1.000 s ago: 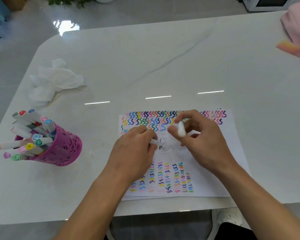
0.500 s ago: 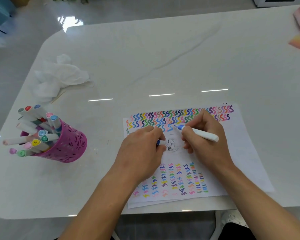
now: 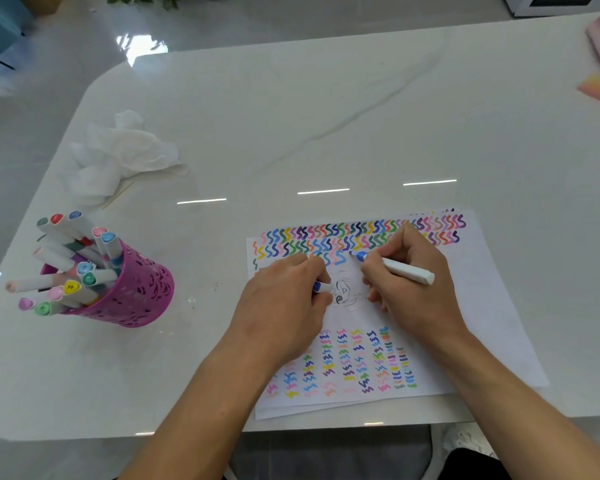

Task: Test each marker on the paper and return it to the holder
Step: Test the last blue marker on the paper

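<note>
On the white table (image 3: 326, 116), the paper (image 3: 482, 306) is seen crowded with rows of coloured squiggles at its far edge and short columns nearer. The pink holder (image 3: 136, 292), well apart to the left, is packed with capped markers, so much testing is judged done, though how much remains cannot be told. The blue marker (image 3: 402, 270) is clamped in the curled fingers of the right hand (image 3: 413, 296), its long axis laid low, tip pointed far-left onto the third row, while its cap (image 3: 321, 287) is pinched in the left hand (image 3: 284, 306) just beside, with recapping and return not yet done.
</note>
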